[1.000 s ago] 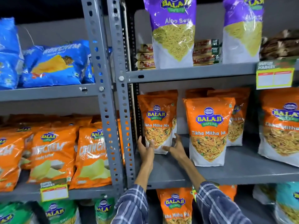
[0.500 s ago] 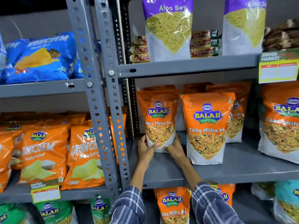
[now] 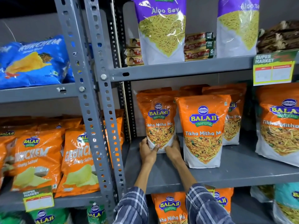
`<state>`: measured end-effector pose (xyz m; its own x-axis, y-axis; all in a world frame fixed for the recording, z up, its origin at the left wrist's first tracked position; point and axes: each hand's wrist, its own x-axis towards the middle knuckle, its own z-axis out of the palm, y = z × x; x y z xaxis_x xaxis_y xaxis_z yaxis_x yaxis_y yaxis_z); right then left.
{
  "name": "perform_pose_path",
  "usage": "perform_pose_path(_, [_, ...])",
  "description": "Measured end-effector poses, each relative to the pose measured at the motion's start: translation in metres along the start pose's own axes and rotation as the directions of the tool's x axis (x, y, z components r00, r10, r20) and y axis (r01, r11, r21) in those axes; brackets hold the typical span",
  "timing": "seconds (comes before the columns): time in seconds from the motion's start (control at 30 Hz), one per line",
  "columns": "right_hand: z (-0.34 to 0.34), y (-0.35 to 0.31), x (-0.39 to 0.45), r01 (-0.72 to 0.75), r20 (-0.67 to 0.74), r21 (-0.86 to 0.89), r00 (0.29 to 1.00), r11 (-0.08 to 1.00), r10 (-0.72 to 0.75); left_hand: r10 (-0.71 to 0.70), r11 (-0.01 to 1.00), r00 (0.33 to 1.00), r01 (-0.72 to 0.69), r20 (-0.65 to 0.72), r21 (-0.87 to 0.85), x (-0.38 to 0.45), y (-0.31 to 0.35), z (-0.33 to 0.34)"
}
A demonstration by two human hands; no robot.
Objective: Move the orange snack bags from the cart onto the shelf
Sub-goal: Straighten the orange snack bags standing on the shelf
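Note:
An orange Balaji Tikha Mitha Mix bag [image 3: 159, 120] stands upright at the left end of the grey middle shelf [image 3: 234, 173]. My left hand [image 3: 148, 151] grips its lower left corner and my right hand [image 3: 173, 149] grips its lower right corner, thumbs nearly touching under its clear window. A second orange bag [image 3: 203, 130] stands just to its right, nearer the shelf's front. More orange bags stand behind [image 3: 233, 120] and at the far right [image 3: 279, 125]. The cart is out of view.
Grey perforated uprights [image 3: 103, 126] rise just left of my hands. Purple Aloo Sev bags [image 3: 161, 29] fill the shelf above, with a price tag [image 3: 273, 68] on its edge. Orange and blue chip bags sit in the left rack. More orange bags [image 3: 169, 207] stand below.
Both hands closed in from open, spread fingers onto the lower corners of the left orange bag. The view has tilted slightly downward.

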<state>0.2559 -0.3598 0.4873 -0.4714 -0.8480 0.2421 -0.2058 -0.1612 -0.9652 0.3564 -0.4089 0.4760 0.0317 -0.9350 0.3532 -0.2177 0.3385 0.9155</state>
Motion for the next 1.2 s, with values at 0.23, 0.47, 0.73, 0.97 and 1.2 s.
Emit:
perform_pose_path(0.23, [-0.010,0.001,-0.028,0.156,0.048,-0.058,0.987,0.986,-0.153,-0.032,0.987,0.997,0.043,0.074,-0.152,-0.028,0.016,-0.009])
perform_pose_path(0.47, [-0.085,0.013,-0.109,0.336,0.191,-0.139,0.932,0.932,-0.307,0.082,0.920,0.997,-0.079,-0.007,-0.383,-0.100,0.024,-0.014])
perform_pose_path(0.73, [-0.188,0.018,-0.078,0.397,-0.228,-0.007,0.893,0.918,-0.388,0.066,0.956,0.916,0.055,0.395,-0.288,-0.109,0.054,0.033])
perform_pose_path(0.97, [-0.203,0.021,-0.034,0.011,0.252,0.151,0.966,0.988,-0.050,0.080,0.972,0.864,0.044,0.498,-0.232,-0.102,0.055,0.055])
perform_pose_path(1.2, [-0.169,0.024,-0.036,-0.002,0.313,0.055,0.950,0.998,-0.015,0.095,0.983,0.885,-0.010,0.457,-0.185,-0.102,0.043,0.020])
